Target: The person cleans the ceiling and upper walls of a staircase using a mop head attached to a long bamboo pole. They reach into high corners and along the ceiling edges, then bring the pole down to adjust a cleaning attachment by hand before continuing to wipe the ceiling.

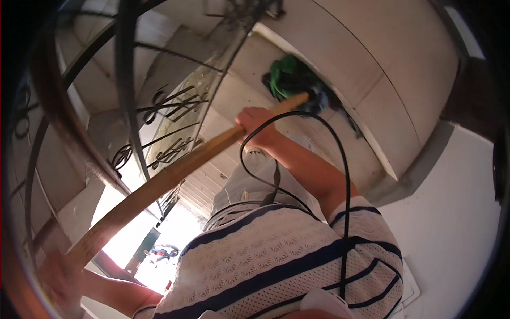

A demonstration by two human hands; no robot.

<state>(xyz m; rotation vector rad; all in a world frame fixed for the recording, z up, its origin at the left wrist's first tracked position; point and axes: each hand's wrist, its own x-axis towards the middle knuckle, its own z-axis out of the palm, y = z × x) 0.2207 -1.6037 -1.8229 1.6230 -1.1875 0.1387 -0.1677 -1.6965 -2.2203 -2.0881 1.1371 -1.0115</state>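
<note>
A long wooden pole (175, 173) slants across in front of me, from the lower left to the upper middle. My right hand (257, 127) is closed around it near its far end. At the lower left, somewhat blurred, my left hand (61, 279) is closed around the near end. Green and dark cloth (289, 77) bunches at the far end, lying on a pale step against the riser; together they look like a mop. How the cloth joins the pole is hard to make out.
A dark metal stair railing (127, 85) with scrollwork and a brown handrail (69, 122) runs along the left. Pale stair steps (366, 58) rise at the upper right. A black cable (345, 212) loops down in front of my body. Bright light comes from the lower left.
</note>
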